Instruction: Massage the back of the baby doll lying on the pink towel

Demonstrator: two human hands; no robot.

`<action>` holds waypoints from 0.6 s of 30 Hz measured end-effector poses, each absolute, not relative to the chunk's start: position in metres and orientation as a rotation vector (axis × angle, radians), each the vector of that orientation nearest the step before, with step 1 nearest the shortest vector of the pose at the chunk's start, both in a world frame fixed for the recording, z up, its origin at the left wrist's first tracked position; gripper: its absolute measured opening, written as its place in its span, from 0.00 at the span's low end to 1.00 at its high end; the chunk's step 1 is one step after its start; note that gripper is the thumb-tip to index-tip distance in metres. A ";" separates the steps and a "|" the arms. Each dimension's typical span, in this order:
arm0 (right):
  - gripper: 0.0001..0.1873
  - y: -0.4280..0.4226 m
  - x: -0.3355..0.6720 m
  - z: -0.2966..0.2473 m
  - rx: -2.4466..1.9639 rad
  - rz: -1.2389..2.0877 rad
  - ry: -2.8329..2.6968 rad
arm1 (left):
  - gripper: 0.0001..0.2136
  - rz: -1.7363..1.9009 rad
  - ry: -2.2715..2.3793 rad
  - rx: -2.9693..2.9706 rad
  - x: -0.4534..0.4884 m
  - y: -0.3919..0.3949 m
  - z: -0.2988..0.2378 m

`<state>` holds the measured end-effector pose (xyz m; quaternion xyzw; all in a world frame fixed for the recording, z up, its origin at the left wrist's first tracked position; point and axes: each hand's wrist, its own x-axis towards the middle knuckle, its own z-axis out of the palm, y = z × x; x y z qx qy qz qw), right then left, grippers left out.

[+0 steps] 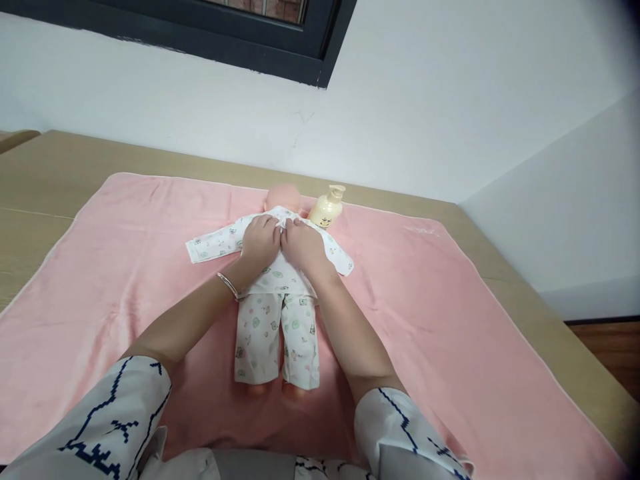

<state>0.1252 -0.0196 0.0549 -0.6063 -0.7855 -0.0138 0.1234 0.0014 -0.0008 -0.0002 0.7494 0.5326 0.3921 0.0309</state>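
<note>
A baby doll [283, 197] lies on its back on a pink towel [425, 293], dressed in a white printed top [280, 270] and matching trousers [277, 333]. My left hand [259, 241] and my right hand [303, 243] both rest on the doll's chest, side by side, fingers closed on the front edges of the top near the collar. A thin bracelet [228, 285] is on my left wrist. The doll's feet point toward me.
A cream pump bottle [327, 207] stands beside the doll's head on the right. The towel covers a wooden table [60, 167] set against a white wall with a dark window frame [280, 40] above. The table's right edge drops to a wooden floor [613, 347].
</note>
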 end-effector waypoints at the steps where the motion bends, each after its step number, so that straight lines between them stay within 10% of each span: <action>1: 0.19 -0.019 0.126 0.055 -1.793 -0.033 -2.283 | 0.14 1.209 1.664 2.289 0.001 0.001 -0.002; 18: 0.20 -0.024 0.124 0.064 -1.954 -0.017 -2.254 | 0.14 1.242 1.692 2.294 -0.003 0.006 -0.003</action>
